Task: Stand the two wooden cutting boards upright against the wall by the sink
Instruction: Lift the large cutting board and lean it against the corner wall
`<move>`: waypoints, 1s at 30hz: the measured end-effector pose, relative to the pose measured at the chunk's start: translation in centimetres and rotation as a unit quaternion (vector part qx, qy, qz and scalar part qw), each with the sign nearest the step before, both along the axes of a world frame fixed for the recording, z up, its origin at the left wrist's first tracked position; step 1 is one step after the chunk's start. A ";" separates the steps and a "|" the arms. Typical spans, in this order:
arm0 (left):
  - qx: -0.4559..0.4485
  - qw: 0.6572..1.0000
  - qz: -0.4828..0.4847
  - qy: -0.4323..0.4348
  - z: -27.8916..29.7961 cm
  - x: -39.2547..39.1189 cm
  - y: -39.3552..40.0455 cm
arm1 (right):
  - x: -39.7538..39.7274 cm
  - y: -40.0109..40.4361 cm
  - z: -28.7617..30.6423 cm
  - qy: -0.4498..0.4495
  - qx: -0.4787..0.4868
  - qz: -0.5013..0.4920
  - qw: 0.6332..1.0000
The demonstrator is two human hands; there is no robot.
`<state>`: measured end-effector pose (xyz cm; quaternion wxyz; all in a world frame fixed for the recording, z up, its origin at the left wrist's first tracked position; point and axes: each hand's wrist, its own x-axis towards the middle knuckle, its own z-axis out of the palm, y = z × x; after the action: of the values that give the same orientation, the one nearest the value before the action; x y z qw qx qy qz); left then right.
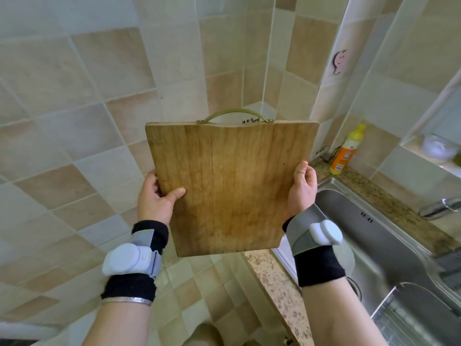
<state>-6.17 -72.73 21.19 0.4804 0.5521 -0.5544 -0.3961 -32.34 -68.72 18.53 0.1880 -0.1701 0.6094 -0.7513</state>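
Note:
A square wooden cutting board [232, 186] with a curved metal handle [234, 114] on its top edge is held up in the air, face toward me, in front of the tiled wall. My left hand [156, 199] grips its left edge with the thumb across the front. My right hand [301, 188] clasps its right edge. Only one board is in view. The steel sink [379, 243] lies to the right, below the board.
A speckled stone counter edge [277, 283] runs beside the sink. An orange and yellow bottle [345, 152] stands in the back corner by the wall. A tap [439, 207] sticks out at the right. A dish rack [409, 318] sits in the sink's near end.

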 end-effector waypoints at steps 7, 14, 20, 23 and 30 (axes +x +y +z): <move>0.000 1.000 -0.004 0.004 -0.3 -0.4 -5.1 | -0.6 -4.2 0.5 -0.005 0.004 0.029 1.000; 0.004 0.999 -0.043 0.014 0.1 -0.4 -12.0 | -1.0 -9.9 0.8 0.010 0.010 -0.014 1.000; 0.004 0.998 -0.055 0.012 0.1 -0.2 -17.4 | -0.6 -14.9 0.6 0.030 0.018 -0.077 0.996; 0.008 0.998 -0.064 0.006 0.1 0.1 -19.3 | -0.2 -16.3 0.2 0.028 0.011 -0.091 0.995; 0.014 0.997 -0.069 -0.011 -0.2 -0.1 -22.1 | -0.2 -18.9 -0.2 0.011 0.007 -0.110 0.994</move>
<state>-6.24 -94.82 20.95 0.4380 0.5233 -0.5913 -0.4297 -32.50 -87.61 18.31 0.0981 -0.1090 0.6314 -0.7615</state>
